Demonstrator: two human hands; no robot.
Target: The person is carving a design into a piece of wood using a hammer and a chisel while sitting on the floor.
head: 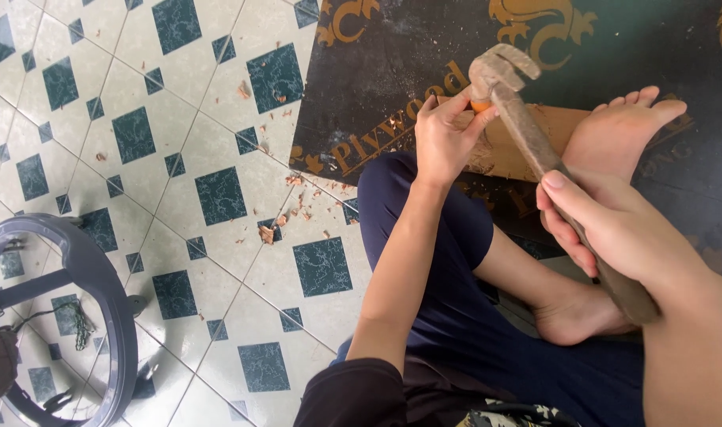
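Mid-work: right hand (606, 225) is clenched on the handle of one hammer (535, 142), its head up at 12 o'clock. Left hand (448, 138) pinches one small orange piece (480, 105) just under the hammer head, over one wooden board (511, 150) that a bare foot (622, 134) pins. Chips (270, 233) on the tiled floor (139, 198) suggest cutting is already underway; the piece looks unfinished. One plastic stool (100, 292) at 8 o'clock.

Home floor workspace: tiles (179, 150), wood chips (268, 234)
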